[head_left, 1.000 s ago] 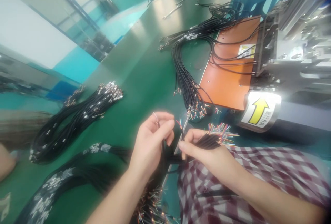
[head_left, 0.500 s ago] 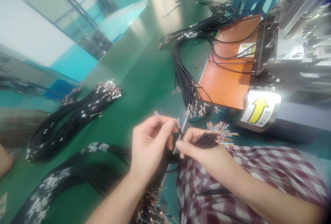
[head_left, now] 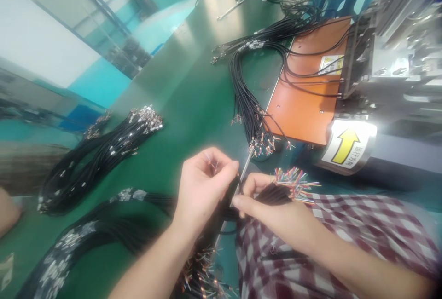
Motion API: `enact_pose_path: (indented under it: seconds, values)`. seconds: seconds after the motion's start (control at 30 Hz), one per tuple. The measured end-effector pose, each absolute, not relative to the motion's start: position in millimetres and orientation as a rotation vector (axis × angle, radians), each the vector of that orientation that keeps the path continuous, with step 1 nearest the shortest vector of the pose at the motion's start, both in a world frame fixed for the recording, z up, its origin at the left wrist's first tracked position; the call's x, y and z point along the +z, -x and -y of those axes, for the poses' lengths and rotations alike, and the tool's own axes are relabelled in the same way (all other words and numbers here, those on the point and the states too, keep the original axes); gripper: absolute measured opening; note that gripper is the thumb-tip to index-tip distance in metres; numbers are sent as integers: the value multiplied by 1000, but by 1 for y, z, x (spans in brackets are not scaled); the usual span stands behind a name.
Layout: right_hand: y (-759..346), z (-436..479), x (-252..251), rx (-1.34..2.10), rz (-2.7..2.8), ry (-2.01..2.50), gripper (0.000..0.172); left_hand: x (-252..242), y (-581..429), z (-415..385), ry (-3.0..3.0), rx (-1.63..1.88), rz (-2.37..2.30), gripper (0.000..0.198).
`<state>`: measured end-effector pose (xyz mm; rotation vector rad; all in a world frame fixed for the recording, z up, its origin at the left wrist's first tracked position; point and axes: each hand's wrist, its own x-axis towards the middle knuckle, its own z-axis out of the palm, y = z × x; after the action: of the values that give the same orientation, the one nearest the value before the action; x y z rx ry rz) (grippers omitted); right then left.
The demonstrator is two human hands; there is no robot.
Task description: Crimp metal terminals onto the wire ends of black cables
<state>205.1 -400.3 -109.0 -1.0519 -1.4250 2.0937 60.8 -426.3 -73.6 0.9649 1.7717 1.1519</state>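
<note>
My left hand is closed, pinching the thin coloured wires at the end of one black cable between thumb and forefinger. My right hand is closed round a bundle of black cables; their stripped coloured wire ends fan out to the right. It also holds a slim metal tool that points up between the two hands. Both hands meet above the near edge of the green table, over a checked cloth on my lap.
Several bundles of black cables lie around: one at the left, one at the near left, one draped from the orange machine plate down to the table. A machine with a yellow arrow label stands at the right. Another person's hand shows at the far left.
My left thumb and forefinger have closed together on the cable's wire ends, and the hand has shifted slightly right toward the tool. The right hand's bundle has barely moved.
</note>
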Motion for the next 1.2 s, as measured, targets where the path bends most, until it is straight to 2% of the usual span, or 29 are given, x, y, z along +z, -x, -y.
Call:
enact_pose_path:
  seconds: [0.4,0.5,0.57,0.73,0.83,1.03,1.2]
  values:
    - [-206,396,-113,2131,1411,955,24,-71,-60,427,-916,1186,-1634,29]
    - [-207,396,-114,2130,1421,938,23,-71,-60,426,-889,1192,-1595,23]
    - [-208,395,-115,2139,1433,913,22,-72,-61,425,-869,1115,-1517,21]
    - [-213,392,-115,2185,1396,887,13,-78,-64,424,-842,876,-1309,37]
    - [-215,390,-112,2187,1366,891,12,-82,-68,422,-882,860,-1343,31]
    - [-215,388,-106,2237,1357,976,20,-79,-77,413,-1321,838,-1461,7]
    - [-212,386,-116,2346,1098,948,20,-79,-83,417,-1633,856,-1517,6]
